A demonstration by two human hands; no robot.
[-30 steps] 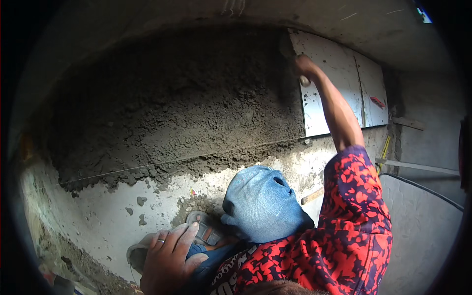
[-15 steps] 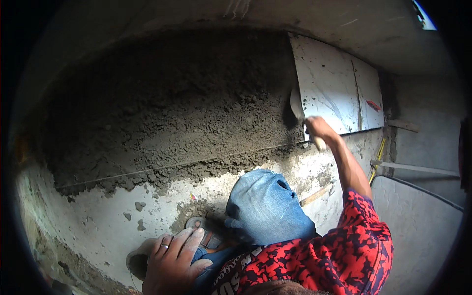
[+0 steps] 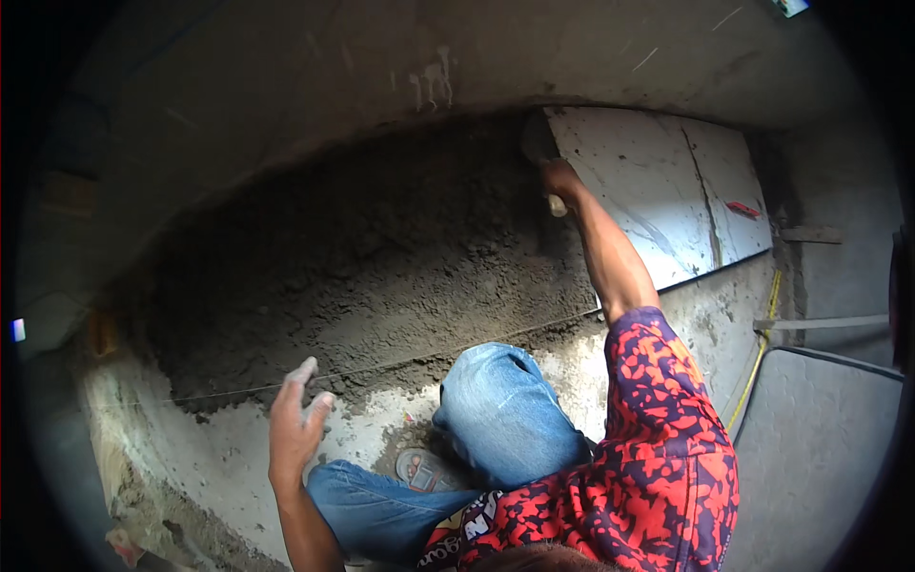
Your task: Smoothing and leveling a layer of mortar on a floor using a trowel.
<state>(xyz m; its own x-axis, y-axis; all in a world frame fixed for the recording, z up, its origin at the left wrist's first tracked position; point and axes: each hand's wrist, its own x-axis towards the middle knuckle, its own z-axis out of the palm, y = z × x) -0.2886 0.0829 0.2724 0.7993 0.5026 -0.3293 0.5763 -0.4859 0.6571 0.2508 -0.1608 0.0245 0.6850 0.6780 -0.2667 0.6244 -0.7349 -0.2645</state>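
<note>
The left grip (image 3: 298, 419) has lifted off the knee (image 3: 339, 484).

Right arm (image 3: 620, 267) stretched forward, right hand (image 3: 560, 181) curled tight, left forearm (image 3: 307, 526) raised, left hand (image 3: 297, 419) unclenched, thumb (image 3: 320, 408) parted from fingers (image 3: 301, 374)

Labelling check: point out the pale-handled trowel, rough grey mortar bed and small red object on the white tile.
Pale-handled trowel (image 3: 557, 206): head view, handle end.
Grey mortar bed (image 3: 400, 300): head view, bare middle.
Red object (image 3: 742, 210): head view, middle of upper face.

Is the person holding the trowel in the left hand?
No, the right hand grips the trowel, while the left hand is open with spread fingers.
</note>
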